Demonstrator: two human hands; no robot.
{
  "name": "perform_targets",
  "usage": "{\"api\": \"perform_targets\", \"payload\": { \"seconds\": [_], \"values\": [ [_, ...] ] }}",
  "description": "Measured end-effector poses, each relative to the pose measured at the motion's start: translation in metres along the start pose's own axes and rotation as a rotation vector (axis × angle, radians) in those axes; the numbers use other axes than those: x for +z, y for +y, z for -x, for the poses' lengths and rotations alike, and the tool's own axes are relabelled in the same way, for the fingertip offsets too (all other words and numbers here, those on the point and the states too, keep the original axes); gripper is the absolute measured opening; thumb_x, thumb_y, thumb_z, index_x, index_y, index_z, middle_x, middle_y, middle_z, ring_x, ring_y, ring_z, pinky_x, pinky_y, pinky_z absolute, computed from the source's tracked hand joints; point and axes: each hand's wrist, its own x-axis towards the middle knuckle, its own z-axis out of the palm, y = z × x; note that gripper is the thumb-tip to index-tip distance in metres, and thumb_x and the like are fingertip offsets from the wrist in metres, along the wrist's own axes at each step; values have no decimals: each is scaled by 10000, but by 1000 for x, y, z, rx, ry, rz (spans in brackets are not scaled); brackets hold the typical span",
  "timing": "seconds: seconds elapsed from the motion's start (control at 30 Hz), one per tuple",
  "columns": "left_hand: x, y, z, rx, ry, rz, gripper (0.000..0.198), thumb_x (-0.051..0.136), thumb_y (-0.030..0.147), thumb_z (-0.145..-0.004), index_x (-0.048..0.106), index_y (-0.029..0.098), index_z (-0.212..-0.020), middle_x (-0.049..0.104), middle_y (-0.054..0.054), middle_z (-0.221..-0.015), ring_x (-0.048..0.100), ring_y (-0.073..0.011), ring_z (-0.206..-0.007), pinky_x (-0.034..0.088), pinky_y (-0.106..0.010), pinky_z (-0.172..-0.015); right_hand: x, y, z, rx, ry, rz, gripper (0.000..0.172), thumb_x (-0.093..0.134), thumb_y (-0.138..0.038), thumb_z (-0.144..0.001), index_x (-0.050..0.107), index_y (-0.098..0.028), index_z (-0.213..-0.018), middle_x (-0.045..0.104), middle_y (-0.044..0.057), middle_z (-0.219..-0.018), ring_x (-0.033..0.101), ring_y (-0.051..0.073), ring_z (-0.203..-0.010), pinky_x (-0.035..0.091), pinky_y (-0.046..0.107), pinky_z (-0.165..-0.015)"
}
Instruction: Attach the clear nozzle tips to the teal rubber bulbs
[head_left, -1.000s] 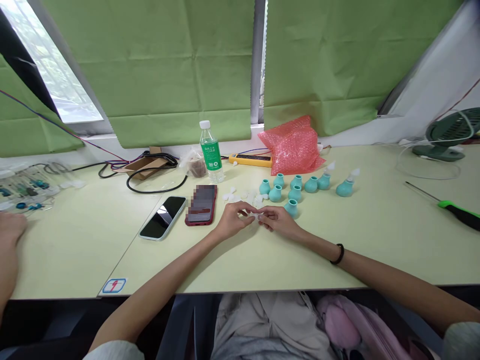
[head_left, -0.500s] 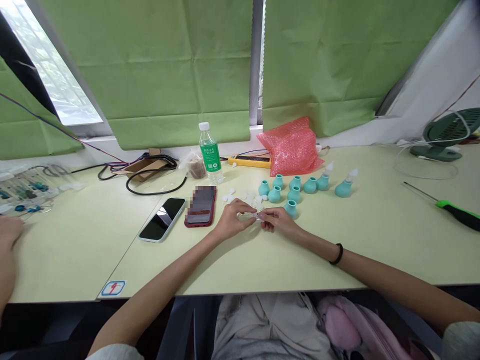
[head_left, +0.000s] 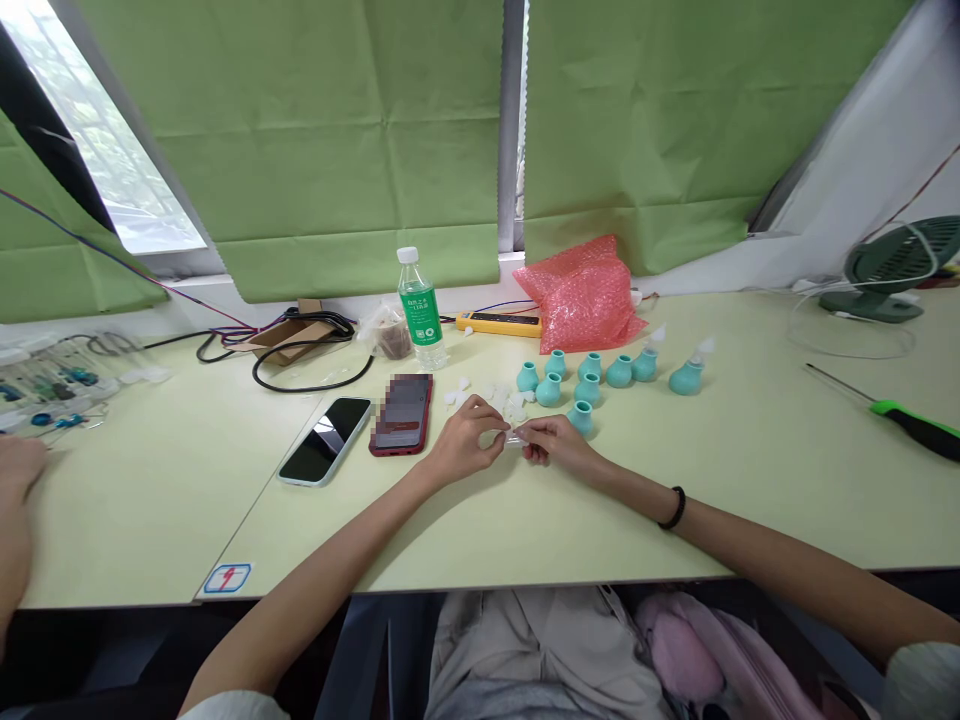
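My left hand (head_left: pixel 466 442) and my right hand (head_left: pixel 564 446) meet above the table, thumb and fingertips of each pinched. Between them is a small translucent plastic piece (head_left: pixel 514 439), partly covered by the fingers and too small to make out fully. Just beyond lie loose small white plastic pieces (head_left: pixel 498 396). Several turquoise rubber bulbs (head_left: pixel 550 389) with open necks stand to the right, one of them (head_left: pixel 581 419) close behind my right hand. Two bulbs farther right, such as this one (head_left: pixel 685 379), carry pale pointed tips.
Left of my hands lie a red-cased phone (head_left: pixel 403 414) and a light-cased phone (head_left: pixel 325 441). Behind stand a water bottle (head_left: pixel 423 315), a yellow tool (head_left: pixel 499 323) and pink bubble wrap (head_left: pixel 585 295). A screwdriver (head_left: pixel 900 418) lies right. Another person's hand (head_left: pixel 21 465) rests far left.
My left fingertips have drawn in a little, and more of the translucent piece shows below them. My right hand stays nearly still.
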Motion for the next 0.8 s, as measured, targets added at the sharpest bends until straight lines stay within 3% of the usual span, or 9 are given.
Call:
{"api": "perform_targets", "payload": {
  "seconds": [0.17,0.4,0.67,0.8],
  "values": [
    [1,-2,2,115,-19,-124,201,442,145,-704,597,172,-828,579,-70,-789,454,-176,-820,427,-311,-674,0,0,0,-3,-9,18,313,475,-400,-689,538,-126,-552,504,-4,-484,429,59,-421,317,189,-390],
    [-2,0,2,156,-95,-157,211,471,230,-700,557,158,-878,564,-74,-812,454,-184,-826,422,-308,-681,-1,-1,-1,2,-8,2,309,472,-390,-692,539,-121,-556,497,-6,-474,419,57,-405,313,193,-388],
    [2,2,3,84,-132,-93,190,488,201,-690,534,151,-867,568,-70,-809,472,-174,-825,428,-299,-695,0,0,0,-24,-9,-4,316,480,-397,-687,536,-123,-539,500,-7,-482,426,55,-418,325,191,-398],
    [2,1,3,-79,-79,151,205,520,227,-674,549,150,-862,576,-62,-825,506,-152,-786,438,-282,-692,2,-1,0,-2,4,-26,312,477,-413,-688,558,-121,-614,516,3,-509,432,62,-412,344,199,-394]
  ]
}}
